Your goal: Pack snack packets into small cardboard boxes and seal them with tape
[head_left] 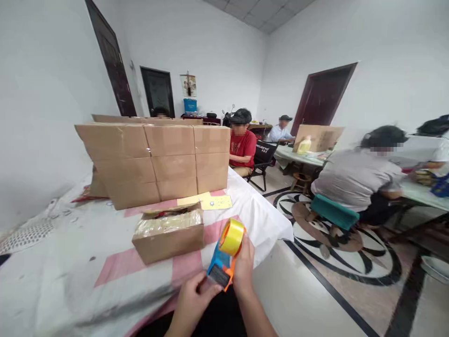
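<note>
A blue-and-orange tape dispenser with a roll of yellow tape is held over the table's front edge. My right hand is closed around its right side. At its lower end, by the dark front part, the thumb and fingers of my left hand pinch the edge; whether they also grip a tape end is too small to tell. Just beyond, to the left, sits a small cardboard box. Clear tape covers part of its top, and something red shows in the opening.
Stacked cardboard boxes form a wall across the table. Yellow printed paper lies in front of them. A person in red sits behind; another person sits at right on a teal seat.
</note>
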Tool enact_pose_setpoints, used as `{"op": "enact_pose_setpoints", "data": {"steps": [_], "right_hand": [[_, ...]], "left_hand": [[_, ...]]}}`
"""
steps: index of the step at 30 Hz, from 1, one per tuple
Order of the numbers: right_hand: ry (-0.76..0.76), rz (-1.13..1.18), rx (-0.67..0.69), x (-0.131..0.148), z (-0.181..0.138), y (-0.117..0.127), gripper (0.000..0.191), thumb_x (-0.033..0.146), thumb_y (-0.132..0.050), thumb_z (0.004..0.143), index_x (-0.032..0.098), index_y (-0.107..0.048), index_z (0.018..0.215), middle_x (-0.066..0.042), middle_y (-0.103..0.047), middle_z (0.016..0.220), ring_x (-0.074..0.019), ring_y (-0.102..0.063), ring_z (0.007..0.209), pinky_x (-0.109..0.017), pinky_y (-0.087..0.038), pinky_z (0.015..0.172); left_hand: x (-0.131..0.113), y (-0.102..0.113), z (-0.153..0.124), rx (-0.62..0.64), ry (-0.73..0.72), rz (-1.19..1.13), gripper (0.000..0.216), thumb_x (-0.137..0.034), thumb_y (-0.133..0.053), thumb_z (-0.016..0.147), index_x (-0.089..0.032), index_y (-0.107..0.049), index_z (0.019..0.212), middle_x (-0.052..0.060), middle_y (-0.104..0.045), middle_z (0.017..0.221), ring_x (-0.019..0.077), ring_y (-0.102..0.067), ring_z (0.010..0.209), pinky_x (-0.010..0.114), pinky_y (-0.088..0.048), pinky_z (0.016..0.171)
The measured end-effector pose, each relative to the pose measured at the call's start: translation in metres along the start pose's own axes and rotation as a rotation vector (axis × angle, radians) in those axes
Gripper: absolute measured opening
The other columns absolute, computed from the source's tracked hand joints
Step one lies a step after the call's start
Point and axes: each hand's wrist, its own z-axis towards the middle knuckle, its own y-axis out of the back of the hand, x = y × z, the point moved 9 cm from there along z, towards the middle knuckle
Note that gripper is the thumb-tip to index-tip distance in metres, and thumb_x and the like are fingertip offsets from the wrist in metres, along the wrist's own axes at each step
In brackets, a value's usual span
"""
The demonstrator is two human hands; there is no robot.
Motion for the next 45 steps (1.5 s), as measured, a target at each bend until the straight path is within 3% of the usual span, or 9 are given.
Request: {"op": "enact_pose_setpoints", "data": {"steps": [5, 10, 16, 24, 28, 33, 37, 40, 45], "right_hand": [[-0.023, -0.04, -0.083, 0.004, -0.005, 0.006, 0.064, 0.067, -0.058, 0.085, 0.014, -0.064, 0.121, -0.011, -0.066, 0.131, -0.0284, -0.055, 0.131, -0.033, -0.046, 0.105], [-0.013, 0.041, -0.102, -0.001, -0.005, 0.004, 0.065, 0.064, -0.06, 0.085, 0.014, -0.061, 0.127, -0.013, -0.062, 0.139, -0.0278, -0.054, 0.133, -0.034, -0.046, 0.107], [0.005, 0.095, -0.045, 0.002, -0.013, -0.007, 0.065, 0.069, -0.057, 0.084, 0.014, -0.065, 0.119, -0.011, -0.066, 0.129, -0.0266, -0.062, 0.12, -0.031, -0.054, 0.093], [0.037, 0.043, -0.084, 0.005, -0.022, -0.01, 0.061, 0.067, -0.058, 0.082, 0.014, -0.07, 0.111, -0.011, -0.072, 0.117, -0.0263, -0.064, 0.117, -0.03, -0.055, 0.09], [0.118, -0.01, -0.118, 0.008, -0.024, -0.009, 0.062, 0.069, -0.058, 0.084, 0.015, -0.071, 0.113, -0.01, -0.073, 0.117, -0.0254, -0.062, 0.12, -0.028, -0.054, 0.088], [0.114, -0.037, -0.073, 0.011, -0.027, -0.017, 0.065, 0.071, -0.054, 0.086, 0.014, -0.073, 0.111, -0.01, -0.074, 0.112, -0.0256, -0.063, 0.115, -0.029, -0.052, 0.089], [0.142, -0.068, -0.112, 0.01, -0.03, -0.018, 0.065, 0.072, -0.057, 0.084, 0.016, -0.073, 0.112, -0.01, -0.073, 0.113, -0.0263, -0.061, 0.118, -0.029, -0.051, 0.091], [0.152, -0.072, -0.104, 0.005, -0.03, -0.021, 0.065, 0.073, -0.059, 0.083, 0.017, -0.073, 0.111, -0.009, -0.073, 0.11, -0.0264, -0.061, 0.116, -0.03, -0.051, 0.09], [0.126, -0.072, -0.076, -0.001, -0.029, -0.027, 0.066, 0.075, -0.058, 0.082, 0.016, -0.072, 0.108, -0.009, -0.073, 0.109, -0.0263, -0.061, 0.116, -0.03, -0.05, 0.09]], "left_hand": [[-0.008, 0.004, -0.004, -0.008, -0.04, 0.027, 0.051, -0.063, -0.069, 0.074, -0.012, -0.074, 0.08, 0.004, -0.065, 0.072, 0.0199, -0.053, 0.07, 0.026, -0.042, 0.065], [-0.02, 0.01, -0.007, -0.01, -0.101, 0.047, 0.048, -0.06, -0.077, 0.068, -0.014, -0.073, 0.081, 0.001, -0.06, 0.068, 0.0161, -0.047, 0.065, 0.023, -0.038, 0.06], [-0.02, 0.015, -0.009, -0.022, -0.116, 0.054, 0.051, -0.066, -0.073, 0.071, -0.015, -0.066, 0.07, -0.004, -0.036, 0.059, 0.012, -0.03, 0.06, 0.022, -0.025, 0.055], [-0.015, 0.02, -0.019, -0.085, -0.143, -0.024, 0.054, -0.069, -0.07, 0.073, -0.015, -0.069, 0.078, -0.006, -0.03, 0.059, 0.0116, -0.028, 0.058, 0.023, -0.024, 0.055], [-0.015, 0.022, -0.021, -0.099, -0.148, -0.022, 0.056, -0.07, -0.067, 0.076, -0.015, -0.071, 0.083, -0.006, -0.032, 0.059, 0.012, -0.03, 0.058, 0.023, -0.029, 0.056], [-0.014, 0.027, -0.021, -0.139, -0.148, -0.005, 0.058, -0.075, -0.064, 0.076, -0.018, -0.063, 0.068, -0.004, -0.037, 0.057, 0.0129, -0.034, 0.058, 0.022, -0.032, 0.055], [-0.016, 0.026, -0.02, -0.117, -0.149, -0.06, 0.06, -0.079, -0.068, 0.068, -0.018, -0.063, 0.068, -0.005, -0.038, 0.055, 0.0129, -0.033, 0.057, 0.023, -0.034, 0.055], [-0.015, 0.029, -0.02, -0.129, -0.129, -0.088, 0.058, -0.074, -0.074, 0.065, -0.018, -0.06, 0.064, -0.006, -0.036, 0.054, 0.0118, -0.032, 0.055, 0.022, -0.035, 0.054], [-0.016, 0.034, -0.019, -0.156, -0.112, -0.11, 0.053, -0.07, -0.077, 0.065, -0.019, -0.062, 0.063, -0.003, -0.046, 0.053, 0.0145, -0.045, 0.057, 0.023, -0.044, 0.056]]}}
